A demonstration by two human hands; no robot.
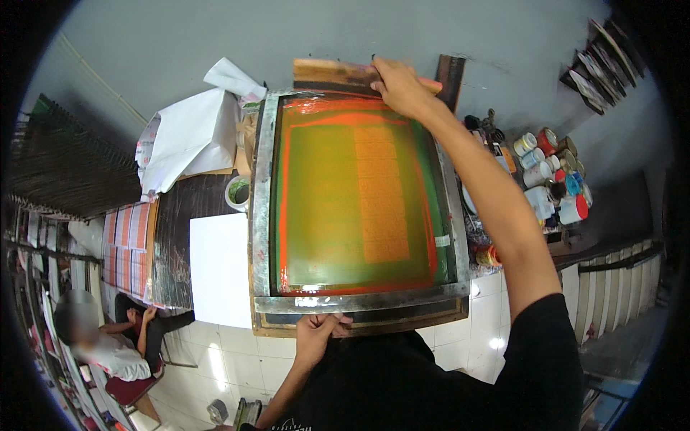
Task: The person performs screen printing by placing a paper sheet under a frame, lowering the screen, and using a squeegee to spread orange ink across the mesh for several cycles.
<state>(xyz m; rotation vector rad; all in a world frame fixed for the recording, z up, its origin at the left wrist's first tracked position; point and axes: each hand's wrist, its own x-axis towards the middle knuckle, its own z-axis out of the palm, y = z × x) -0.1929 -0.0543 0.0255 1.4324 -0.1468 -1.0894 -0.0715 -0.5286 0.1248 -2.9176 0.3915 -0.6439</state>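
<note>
Under its fingers, the right hand (401,85) hides part of the squeegee (327,72). Far left of the left fingers (329,323), a person's head (77,320) is blurred. Right of all fingers, jar labels (533,159) are too small to read.

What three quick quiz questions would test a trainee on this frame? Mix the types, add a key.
1. Which grip holds the squeegee?
2. Fill in the colour: the flat sheet left of the screen is ____.
3. True or false: the tape roll lies left of the screen.

Key:
1. The right grip.
2. White.
3. True.
</note>
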